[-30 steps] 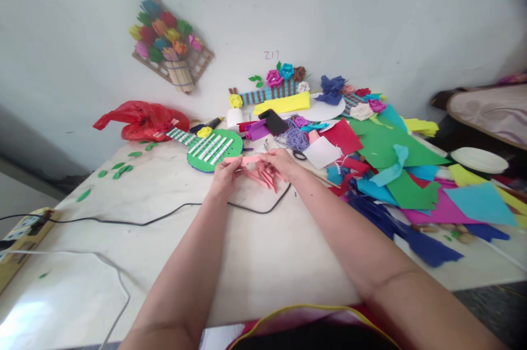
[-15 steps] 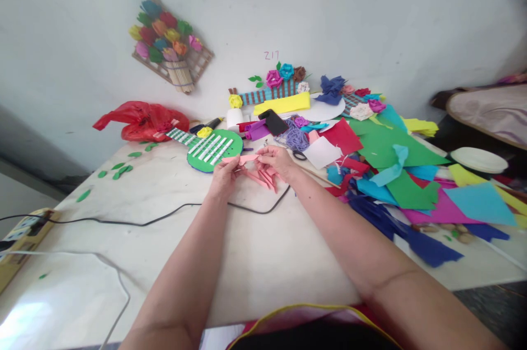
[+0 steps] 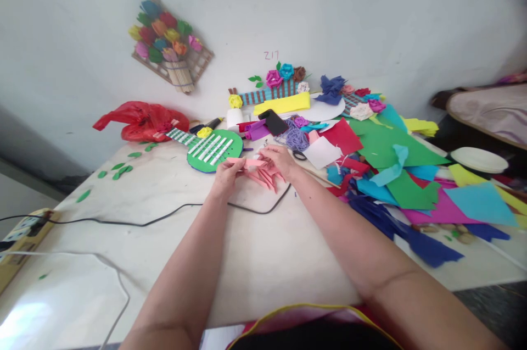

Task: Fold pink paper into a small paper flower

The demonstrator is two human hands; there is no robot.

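A pink paper strip (image 3: 253,162) is pinched in my left hand (image 3: 226,174), between thumb and fingers. My right hand (image 3: 278,160) is closed at the right end of that strip, its fingertips bunched together; exactly how they grip is too small to make out. Just below both hands lies a heap of folded pink paper strips (image 3: 265,178) on the table. Left of my hands rests a green guitar-shaped craft piece (image 3: 218,149) with white strips across it and a yellow paper flower (image 3: 204,132) on its upper edge.
Coloured paper sheets (image 3: 399,141) cover the table's right side. Behind my hands are a phone (image 3: 274,122), purple yarn (image 3: 297,137) and dark scissor handles (image 3: 300,155). A black cable (image 3: 164,214) crosses the table. A red plastic bag (image 3: 144,122) sits at the back left.
The pink strip has dropped slightly and shifted right. My left hand has moved a little lower with it, while my right fingers have changed position at its right end.
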